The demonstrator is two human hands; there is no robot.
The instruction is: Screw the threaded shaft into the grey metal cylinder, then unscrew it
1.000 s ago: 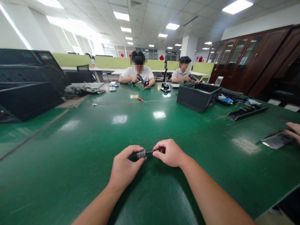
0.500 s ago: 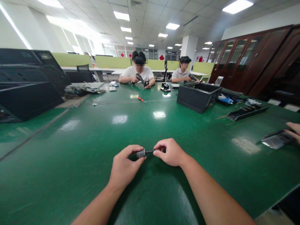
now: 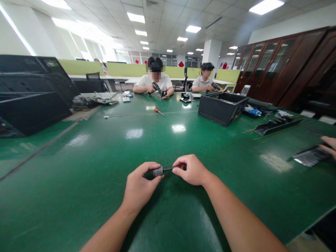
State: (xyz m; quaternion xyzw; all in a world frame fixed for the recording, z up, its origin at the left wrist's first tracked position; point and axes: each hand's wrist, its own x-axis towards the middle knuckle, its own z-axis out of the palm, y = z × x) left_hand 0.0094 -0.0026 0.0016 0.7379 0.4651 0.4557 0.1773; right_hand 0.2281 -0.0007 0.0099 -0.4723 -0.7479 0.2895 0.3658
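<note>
Between thumb and fingers, my left hand (image 3: 143, 183) grips a grey cylindrical piece (image 3: 158, 171) with a thin dark shaft (image 3: 167, 169) pointing right. My right hand (image 3: 191, 170) pinches the far end of that shaft, where a small coiled or ridged part shows at the fingertips; its exact shape is too small to tell. Both hands are low over the green table (image 3: 105, 196), near its front middle.
A red screwdriver (image 3: 159, 112) lies farther back. A black open case (image 3: 223, 108) stands back right, near a long dark metal part (image 3: 278, 126). Large black casings (image 3: 34, 94) stand left. Two people hold drills opposite; another person's hand (image 3: 329, 147) touches a flat part (image 3: 311, 155).
My right hand has shifted very slightly right and up along the shaft end. My left hand keeps the grey piece in almost the same place.
</note>
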